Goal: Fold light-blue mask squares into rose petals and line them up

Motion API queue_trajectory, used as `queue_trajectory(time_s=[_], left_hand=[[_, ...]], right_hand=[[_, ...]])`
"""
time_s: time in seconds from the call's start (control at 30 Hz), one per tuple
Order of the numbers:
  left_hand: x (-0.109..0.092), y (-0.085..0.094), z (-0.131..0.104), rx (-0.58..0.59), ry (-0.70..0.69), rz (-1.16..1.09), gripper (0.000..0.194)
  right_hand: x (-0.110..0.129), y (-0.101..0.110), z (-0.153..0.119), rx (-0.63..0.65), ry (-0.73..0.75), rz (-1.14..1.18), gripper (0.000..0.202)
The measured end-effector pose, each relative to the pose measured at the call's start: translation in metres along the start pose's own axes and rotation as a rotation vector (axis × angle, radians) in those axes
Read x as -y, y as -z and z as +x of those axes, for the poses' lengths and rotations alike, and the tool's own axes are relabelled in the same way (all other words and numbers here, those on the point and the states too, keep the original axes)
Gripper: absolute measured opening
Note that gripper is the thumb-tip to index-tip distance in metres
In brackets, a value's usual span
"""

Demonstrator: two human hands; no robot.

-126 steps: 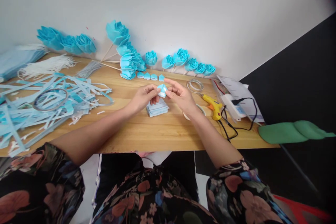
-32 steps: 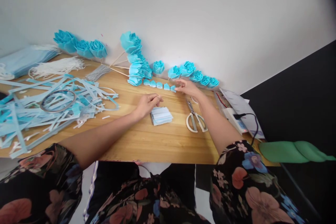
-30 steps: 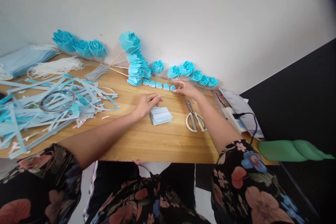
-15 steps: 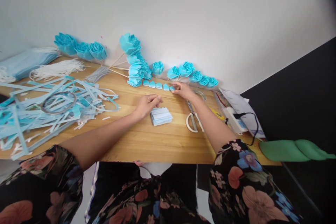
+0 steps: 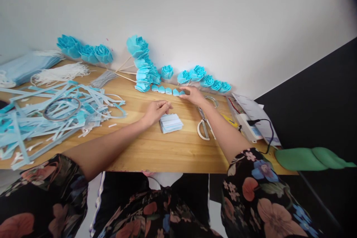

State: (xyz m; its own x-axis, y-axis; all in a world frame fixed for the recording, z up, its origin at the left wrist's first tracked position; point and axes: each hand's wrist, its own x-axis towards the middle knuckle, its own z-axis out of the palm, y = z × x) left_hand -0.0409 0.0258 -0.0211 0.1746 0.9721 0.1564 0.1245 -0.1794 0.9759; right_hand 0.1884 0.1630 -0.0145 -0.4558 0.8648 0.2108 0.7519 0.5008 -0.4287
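Several small folded blue pieces, petal-like in shape (image 5: 168, 91), lie in a row near the back of the table. At the row's right end, my right hand (image 5: 193, 95) has thumb and fingers on either side of the last folded blue piece (image 5: 182, 93), gripping it at the tabletop. My left hand (image 5: 156, 112) rests with curled fingers just behind and left of a stack of pale blue rectangles (image 5: 171, 123); nothing shows in it. White-handled scissors (image 5: 204, 128) lie beneath my right forearm.
Blue handmade flowers (image 5: 142, 63) on sticks stand along the wall. Cut strips (image 5: 61, 119) with a tape roll (image 5: 61, 109) cover the left side, near white cords (image 5: 61, 72) and grey wires (image 5: 103, 79). A power strip (image 5: 251, 128) and green object (image 5: 304, 158) are at right.
My right hand has shifted very slightly left, its fingers still around the end piece. My left hand has hardly moved.
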Motion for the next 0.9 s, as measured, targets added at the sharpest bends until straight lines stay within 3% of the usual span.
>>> queue_trajectory(time_s=[0.57,0.73,0.9], left_hand=[[-0.004,-0.001,0.0,0.015,0.036,-0.007,0.032],[-0.003,-0.001,0.0,0.01,0.028,-0.01,0.032],[-0.003,-0.002,-0.001,0.014,0.023,-0.006,0.033]], right_hand=[[0.014,-0.016,0.006,-0.033,-0.058,-0.041,0.033],[0.002,-0.005,0.003,-0.048,-0.029,-0.025,0.043],[-0.011,-0.001,-0.005,-0.018,-0.113,0.057,0.052]])
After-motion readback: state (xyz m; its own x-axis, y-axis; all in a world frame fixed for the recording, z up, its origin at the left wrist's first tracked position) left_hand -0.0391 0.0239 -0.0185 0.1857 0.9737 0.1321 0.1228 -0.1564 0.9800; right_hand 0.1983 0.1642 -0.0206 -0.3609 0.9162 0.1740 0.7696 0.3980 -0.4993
